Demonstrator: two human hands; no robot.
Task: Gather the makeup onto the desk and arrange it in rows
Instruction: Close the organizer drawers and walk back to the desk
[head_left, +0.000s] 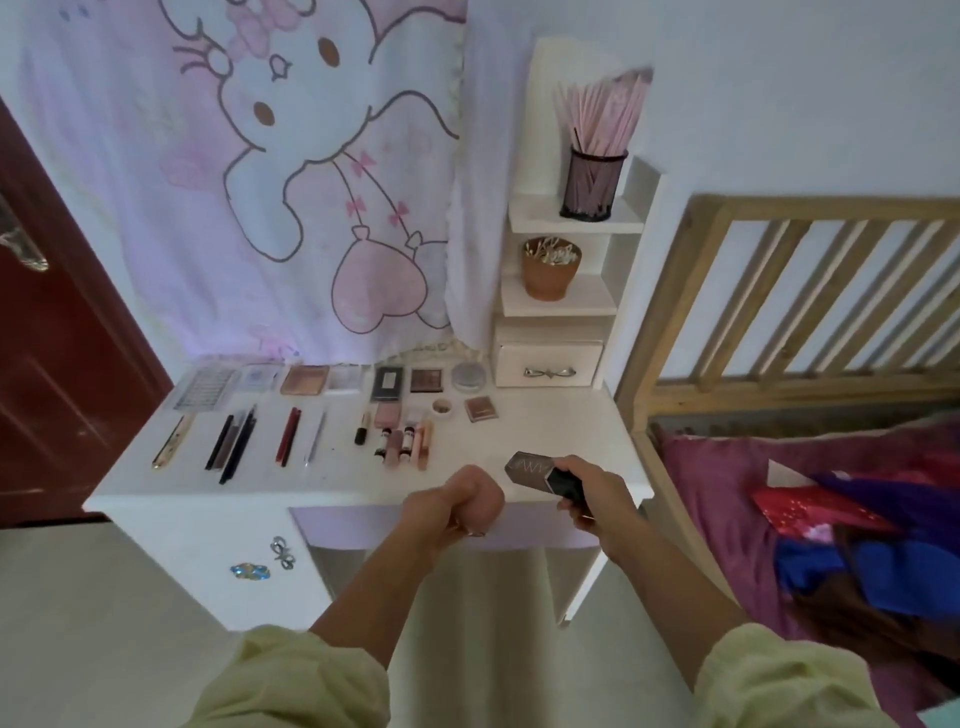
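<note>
Placing step: we're clamping the right grip on a dark case over the worktop, 5 o'clock edge. Left grip curled, contents unclear. Next we're likely needing a reach to 12 o'clock, setting it squared beside the pink compact.

Cartoon cloth on wall — mesh cup above brown pot; bed right.

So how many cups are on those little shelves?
2: a black mesh cup of pink sticks on the upper shelf, a brown cup of cotton swabs on the shelf below.
</note>
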